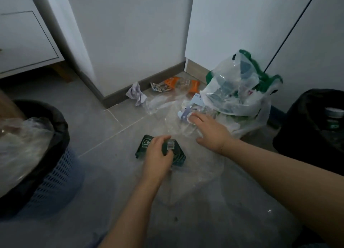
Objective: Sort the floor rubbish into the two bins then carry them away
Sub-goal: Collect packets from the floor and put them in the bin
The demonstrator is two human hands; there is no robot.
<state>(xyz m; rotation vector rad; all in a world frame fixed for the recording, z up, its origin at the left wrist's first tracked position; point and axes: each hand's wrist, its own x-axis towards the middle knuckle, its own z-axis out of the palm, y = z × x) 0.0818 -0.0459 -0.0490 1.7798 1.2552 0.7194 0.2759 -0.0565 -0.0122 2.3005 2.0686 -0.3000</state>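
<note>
My left hand (pixel 158 154) grips a dark green wrapper (pixel 144 145) with a barcode, lying on the grey floor tiles. My right hand (pixel 210 130) reaches with spread fingers onto clear crumpled plastic (pixel 167 106) beside a pale blue scrap (pixel 184 114). A blue mesh bin (pixel 55 180) with a black liner stands at the left, holding clear plastic. A second black-lined bin (pixel 312 121) stands at the right with a bottle inside. Near the wall lie a crumpled lilac paper (pixel 135 95) and orange wrappers (pixel 175 84).
A white and green carrier bag (pixel 240 91) full of rubbish stands just beyond my right hand. White walls and a dark skirting board (pixel 145 84) close the corner behind. A white cabinet (pixel 24 41) is at the far left. A clear plastic sheet (pixel 195 182) lies under my arms.
</note>
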